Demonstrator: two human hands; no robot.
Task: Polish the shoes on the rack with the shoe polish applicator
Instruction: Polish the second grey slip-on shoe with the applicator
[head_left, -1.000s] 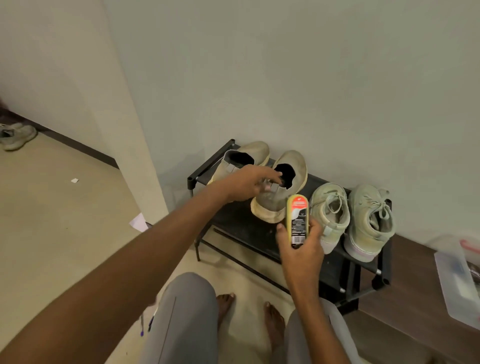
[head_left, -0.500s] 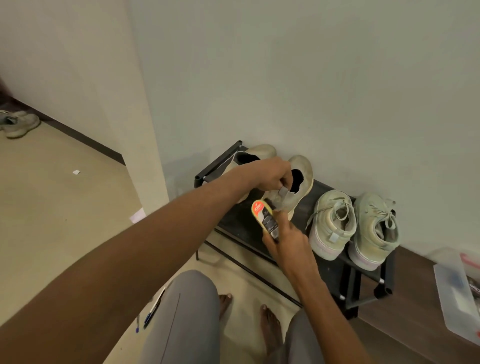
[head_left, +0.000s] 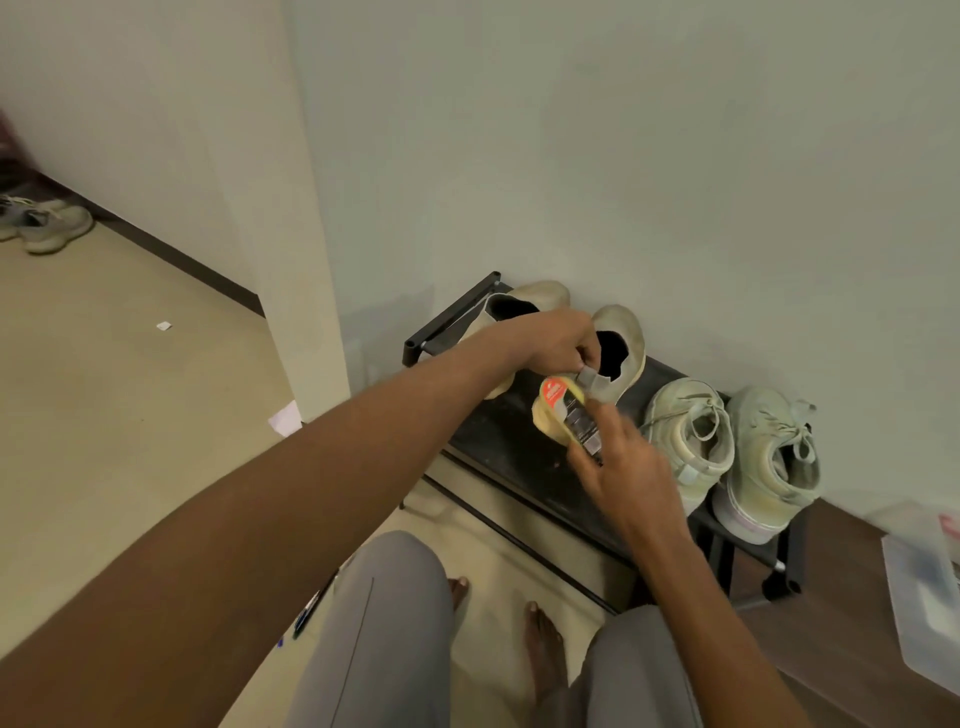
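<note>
A low black shoe rack (head_left: 511, 452) stands against the wall. On it are two beige slip-on boots, the left boot (head_left: 540, 296) and the right boot (head_left: 621, 332), and beside them two pale lace-up sneakers (head_left: 691, 431) (head_left: 769, 457). My left hand (head_left: 550, 340) pinches the heel tab of the right boot and tips it up. My right hand (head_left: 623, 467) holds the shoe polish applicator (head_left: 569, 415), a yellow bottle with a red and black label, tilted against that boot's heel and sole.
A clear plastic box (head_left: 924, 587) sits on a brown ledge at the right. Pens (head_left: 311, 608) lie on the floor by my left knee. A scrap of paper (head_left: 284, 418) lies near the wall corner. Grey shoes (head_left: 47, 223) sit far left. My bare feet are under the rack's front.
My right hand brought the applicator from upright in front of the sneakers leftward and tilted it onto the right boot's heel. My left hand closed on the heel tab and lifted the boot.
</note>
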